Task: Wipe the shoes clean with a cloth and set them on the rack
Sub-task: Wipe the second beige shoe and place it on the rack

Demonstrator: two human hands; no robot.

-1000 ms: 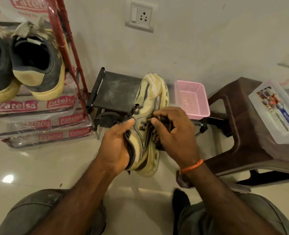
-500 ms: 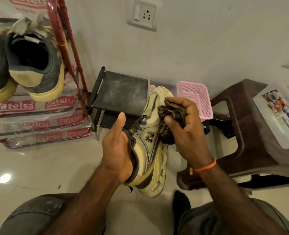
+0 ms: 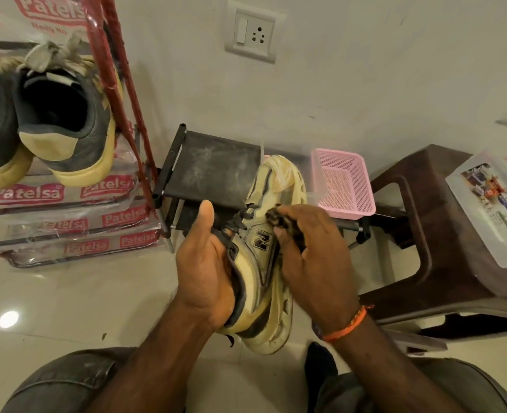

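Cream sneaker (image 3: 265, 263) held in the air in front of the person, toe pointing away, sole turned toward the right side. Left hand (image 3: 206, 272) grasps it at the heel collar: fingers appear to go inside the opening, thumb stands up free. Right hand (image 3: 312, 257) is clenched round a dark, bunched cloth (image 3: 277, 219) and presses it against the sneaker's side panel, just beyond the logo.

Handling, as judged: light enough for one hand. Upper looks soft and gives under pressure; the thick sole is the stiff part. The collar hold suits wiping, since it braces the upper from inside. For carrying, the heel or the sole edge looks firmest. Loose black laces (image 3: 240, 219) hang just past the left thumb and could snag.

Beyond both hands, a low black rack (image 3: 216, 165) stands against the wall. Up and left of the left hand, a grey-and-yellow pair of shoes (image 3: 64, 120) sits on a red-framed rack (image 3: 121, 93). Right of the right hand, a pink basket (image 3: 362, 186) and a brown stool (image 3: 425, 248).
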